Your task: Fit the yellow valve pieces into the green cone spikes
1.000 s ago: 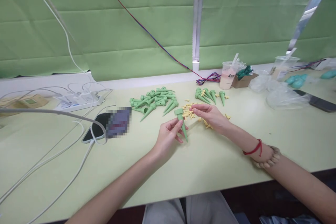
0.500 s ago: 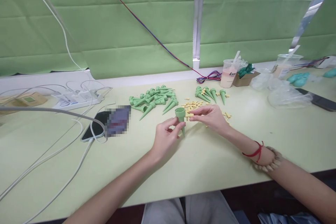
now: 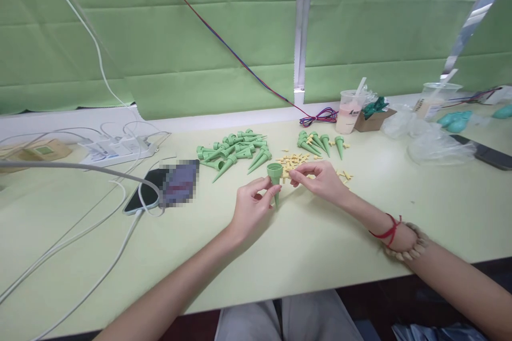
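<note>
My left hand (image 3: 256, 205) pinches a green plastic watering spike (image 3: 274, 170), held upright with its threaded cup up and its point down. Close to the spike's right side, my right hand (image 3: 320, 181) has thumb and forefinger pressed together on a small yellow valve piece (image 3: 285, 174), mostly covered by the fingers. Whether the piece sits in the spike's side hole I cannot tell. Behind the hands lies a scatter of yellow valve pieces (image 3: 294, 160). A pile of green spikes (image 3: 236, 150) is at the back left. Several spikes with yellow pieces (image 3: 316, 141) lie at the back right.
At left, a phone (image 3: 148, 192) lies among white cables, near a power strip (image 3: 120, 150). Towards the back right stand a drink cup (image 3: 347, 117), a small cardboard box (image 3: 372, 121), plastic bags (image 3: 430, 144) and a second cup. A dark phone (image 3: 488, 153) lies at far right.
My right hand has turned slightly, its fingers closing further over the yellow valve piece, of which less shows now. My left hand and the spike have hardly moved.
</note>
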A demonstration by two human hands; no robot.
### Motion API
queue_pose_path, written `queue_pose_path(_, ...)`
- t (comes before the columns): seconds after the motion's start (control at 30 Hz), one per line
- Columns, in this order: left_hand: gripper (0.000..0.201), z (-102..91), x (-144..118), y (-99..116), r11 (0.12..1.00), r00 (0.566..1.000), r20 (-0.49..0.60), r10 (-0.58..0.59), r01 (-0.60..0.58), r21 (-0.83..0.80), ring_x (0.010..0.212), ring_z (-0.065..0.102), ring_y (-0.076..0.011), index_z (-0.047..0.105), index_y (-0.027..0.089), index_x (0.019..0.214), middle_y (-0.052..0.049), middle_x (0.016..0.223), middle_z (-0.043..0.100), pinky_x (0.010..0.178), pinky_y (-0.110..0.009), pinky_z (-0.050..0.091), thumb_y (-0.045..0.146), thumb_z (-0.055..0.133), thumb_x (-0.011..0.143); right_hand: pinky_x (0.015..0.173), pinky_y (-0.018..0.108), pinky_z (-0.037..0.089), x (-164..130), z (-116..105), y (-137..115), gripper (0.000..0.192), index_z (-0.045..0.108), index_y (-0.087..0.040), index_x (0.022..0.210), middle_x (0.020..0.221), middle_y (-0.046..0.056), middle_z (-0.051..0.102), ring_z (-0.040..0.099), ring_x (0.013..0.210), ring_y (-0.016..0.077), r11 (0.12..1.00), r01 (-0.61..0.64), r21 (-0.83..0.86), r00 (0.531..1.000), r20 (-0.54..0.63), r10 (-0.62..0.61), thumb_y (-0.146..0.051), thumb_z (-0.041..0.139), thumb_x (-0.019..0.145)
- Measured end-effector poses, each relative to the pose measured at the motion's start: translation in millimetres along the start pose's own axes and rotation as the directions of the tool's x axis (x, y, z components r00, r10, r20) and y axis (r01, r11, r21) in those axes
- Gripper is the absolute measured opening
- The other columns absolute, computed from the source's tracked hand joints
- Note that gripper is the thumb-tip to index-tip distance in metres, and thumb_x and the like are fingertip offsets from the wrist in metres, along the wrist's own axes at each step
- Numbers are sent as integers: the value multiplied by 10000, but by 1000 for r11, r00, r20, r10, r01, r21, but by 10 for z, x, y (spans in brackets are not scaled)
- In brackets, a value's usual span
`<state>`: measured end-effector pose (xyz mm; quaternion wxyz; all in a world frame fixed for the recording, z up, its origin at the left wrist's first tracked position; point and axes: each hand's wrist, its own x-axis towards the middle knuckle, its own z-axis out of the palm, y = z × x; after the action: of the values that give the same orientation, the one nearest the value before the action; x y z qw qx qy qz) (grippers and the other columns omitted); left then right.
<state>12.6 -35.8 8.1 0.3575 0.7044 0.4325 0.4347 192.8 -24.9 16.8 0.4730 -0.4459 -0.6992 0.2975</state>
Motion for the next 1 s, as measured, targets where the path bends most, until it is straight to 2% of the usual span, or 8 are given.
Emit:
queue_pose_path(0.13, 278, 8, 1, 8, 999, 1000, 14, 22, -23, 23, 612, 495, -113, 557, 155, 602, -4, 625, 503, 468, -178, 472, 380, 531, 764, 553, 233, 498, -2, 4, 17, 468, 641, -148, 574, 557, 41, 645, 610, 525, 125, 998, -47, 40, 995, 84, 43, -497, 449, 820)
queue_pose_path(0.3, 278, 13, 10, 34, 997, 998, 37, -49, 51, -56, 690, 553, -146, 624, 151, 733, -27, 717, 587, 494, -196, 500, 405, 517, 767, 632, 250, 512, 14, -5, 19, 334, 676, -158, 821, 746, 49, 684, 636, 659, 147, 999, 27, 30, 1000, 10, -28, -463, 634, 692)
queue_pose_path(0.53, 288, 17, 8, 33, 996, 997, 51, -51, 55, -68, 735, 579, -167, 640, 153, 734, -34, 733, 607, 491, -194, 495, 414, 522, 759, 580, 256, 514, 23, -25, 38, 501, 674, -130, 643, 596, 61, 663, 623, 555, 137, 986, -123, 112, 984, 140, 107, -548, 446, 797)
queue_pose_path(0.7, 292, 1, 18, 32, 996, 998, 37, -53, 56, -74, 720, 570, -161, 632, 150, 754, -40, 737, 608, 510, -202, 505, 419, 517, 768, 672, 295, 539, 44, -35, 42, 366, 682, -155, 824, 770, 59, 690, 643, 696, 170, 984, -68, 167, 997, 32, 64, -450, 707, 609)
queue_pose_path(0.8, 291, 5, 17, 30, 995, 998, 40, -56, 59, -76, 729, 569, -164, 626, 152, 728, -37, 730, 592, 502, -199, 504, 423, 526, 760, 616, 294, 546, 38, -31, 34, 318, 685, -166, 689, 654, 45, 680, 634, 600, 156, 969, -149, 200, 988, 76, 136, -481, 665, 649)
queue_pose_path(0.87, 289, 17, 13, 33, 995, 997, 50, -55, 58, -79, 728, 569, -164, 619, 152, 709, -33, 727, 585, 496, -198, 500, 422, 527, 758, 577, 272, 539, 34, -31, 28, 424, 672, -148, 614, 570, 47, 656, 615, 523, 131, 957, -202, 206, 975, 140, 176, -537, 552, 731)
queue_pose_path(0.93, 288, 30, 9, 37, 994, 996, 62, -57, 63, -87, 719, 569, -161, 612, 152, 704, -29, 717, 579, 492, -197, 492, 418, 518, 764, 571, 255, 531, 35, -34, 25, 478, 676, -128, 650, 598, 61, 662, 620, 534, 127, 955, -204, 215, 971, 166, 170, -554, 494, 764)
queue_pose_path(1.0, 289, 41, 5, 39, 992, 996, 62, -69, 75, -97, 716, 568, -158, 608, 151, 707, -26, 706, 573, 494, -194, 482, 414, 506, 772, 609, 249, 532, 40, -39, 26, 406, 685, -128, 768, 717, 70, 686, 642, 634, 143, 963, -161, 217, 981, 138, 133, -517, 585, 713)
